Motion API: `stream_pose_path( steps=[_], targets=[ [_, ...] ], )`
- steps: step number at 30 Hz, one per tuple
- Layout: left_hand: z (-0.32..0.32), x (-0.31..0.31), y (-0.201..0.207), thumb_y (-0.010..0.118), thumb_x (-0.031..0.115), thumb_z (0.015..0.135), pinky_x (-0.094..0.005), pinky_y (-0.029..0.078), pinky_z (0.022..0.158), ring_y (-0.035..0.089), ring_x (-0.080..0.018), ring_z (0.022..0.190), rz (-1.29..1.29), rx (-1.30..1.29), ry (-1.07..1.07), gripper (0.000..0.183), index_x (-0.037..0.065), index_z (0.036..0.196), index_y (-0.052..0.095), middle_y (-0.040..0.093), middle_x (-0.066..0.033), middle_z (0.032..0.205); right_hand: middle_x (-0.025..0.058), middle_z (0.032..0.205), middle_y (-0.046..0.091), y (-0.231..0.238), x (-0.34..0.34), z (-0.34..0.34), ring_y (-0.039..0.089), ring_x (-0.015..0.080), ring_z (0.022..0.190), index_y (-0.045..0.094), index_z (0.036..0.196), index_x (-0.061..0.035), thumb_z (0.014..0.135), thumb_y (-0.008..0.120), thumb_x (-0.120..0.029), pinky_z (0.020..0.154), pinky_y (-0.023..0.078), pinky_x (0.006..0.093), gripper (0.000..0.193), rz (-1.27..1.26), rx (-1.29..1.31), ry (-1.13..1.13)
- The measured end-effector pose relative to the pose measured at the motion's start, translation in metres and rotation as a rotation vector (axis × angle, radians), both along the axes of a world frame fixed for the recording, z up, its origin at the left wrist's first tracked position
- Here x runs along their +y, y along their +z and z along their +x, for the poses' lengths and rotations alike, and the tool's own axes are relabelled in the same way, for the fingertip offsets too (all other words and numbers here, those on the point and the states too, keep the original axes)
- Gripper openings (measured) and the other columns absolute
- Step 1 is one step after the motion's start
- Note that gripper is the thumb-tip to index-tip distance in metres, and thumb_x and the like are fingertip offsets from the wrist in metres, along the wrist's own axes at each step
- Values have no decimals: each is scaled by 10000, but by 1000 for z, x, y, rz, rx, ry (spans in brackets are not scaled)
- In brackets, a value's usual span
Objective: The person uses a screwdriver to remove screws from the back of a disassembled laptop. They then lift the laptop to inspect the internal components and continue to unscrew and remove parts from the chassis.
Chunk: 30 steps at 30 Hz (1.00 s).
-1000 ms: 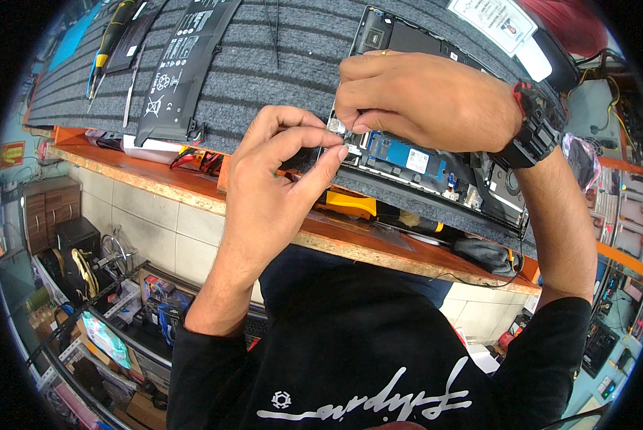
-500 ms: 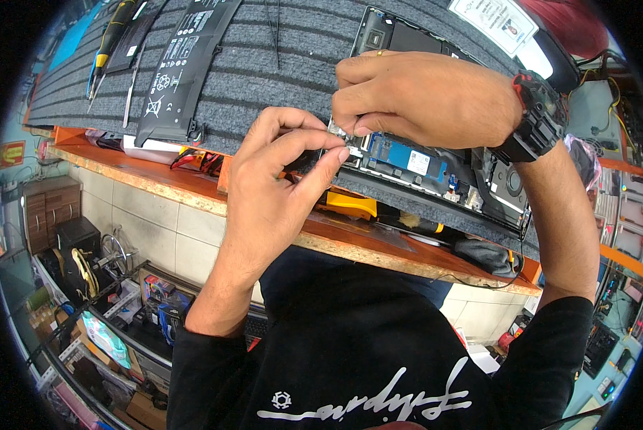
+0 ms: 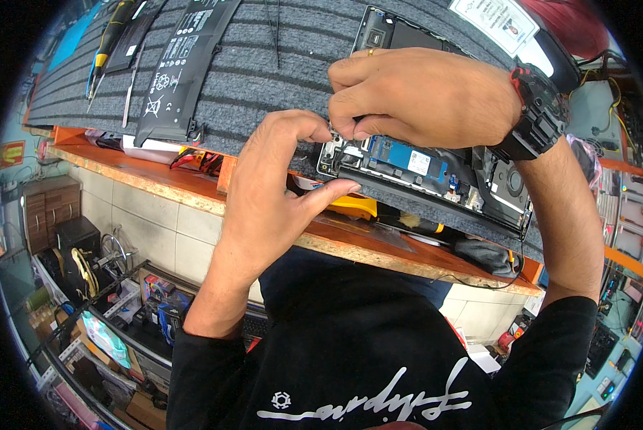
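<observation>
An opened laptop base [image 3: 407,183] lies at a slant on the mat, its inner parts bare. A blue circuit card with a white label [image 3: 400,158] sits inside it. My right hand [image 3: 421,97], with a black watch at the wrist, reaches over the laptop from the right. Its fingers are pinched together near the left corner; what they hold, if anything, is hidden. My left hand [image 3: 271,172] is at that same corner, thumb spread away from the curled fingers. Its index fingertip meets the metal hinge area [image 3: 331,149], and nothing shows between thumb and fingers.
A black battery pack [image 3: 181,72] lies on the grey ribbed mat [image 3: 257,93], left of the laptop. Further left are a yellow-black screwdriver [image 3: 113,32] and tweezers [image 3: 129,100]. A wooden shelf [image 3: 350,247] under the mat's near edge holds a yellow tool [image 3: 353,206].
My left thumb has moved down and away from the fingers, uncovering the laptop's left corner. My right hand has shifted slightly left, still pinched.
</observation>
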State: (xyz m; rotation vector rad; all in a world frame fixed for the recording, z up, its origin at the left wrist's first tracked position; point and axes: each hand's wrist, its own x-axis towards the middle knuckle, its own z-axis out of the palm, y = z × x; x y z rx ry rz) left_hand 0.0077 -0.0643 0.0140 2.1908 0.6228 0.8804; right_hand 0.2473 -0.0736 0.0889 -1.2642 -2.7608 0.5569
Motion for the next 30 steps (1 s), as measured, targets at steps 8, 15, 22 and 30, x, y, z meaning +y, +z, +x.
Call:
stream_pose_path(
  steps=[8,15,22,30],
  targets=[
    [0,-2,0,969,170,665,-337,472,872,638,-217,1058,0,21,14,612,64,1138,595,675,-76,1170,109,1021,638,0,2,1,672,309,981,709,1115,-69,1005,646,-225,846,552,412,202,-24,-21,10],
    [0,0,7,951,156,672,-358,490,896,631,-249,1090,33,83,-19,639,61,1224,643,648,-109,1200,108,1015,667,-1,-4,4,673,317,1000,688,1027,-62,950,696,-180,845,546,420,140,78,51,-53],
    [-3,-3,14,934,160,688,-371,518,904,623,-283,1086,54,164,-61,607,57,1250,730,607,-133,1207,131,889,686,-4,-13,13,686,345,898,685,964,-36,915,713,-157,802,540,428,134,93,147,-175],
    [-1,-5,14,930,162,696,-362,525,869,626,-273,1059,86,160,-44,598,51,1250,733,604,-127,1201,155,940,705,-12,-26,15,691,365,901,706,999,-24,906,712,-139,800,549,436,148,150,206,-266]
  ],
)
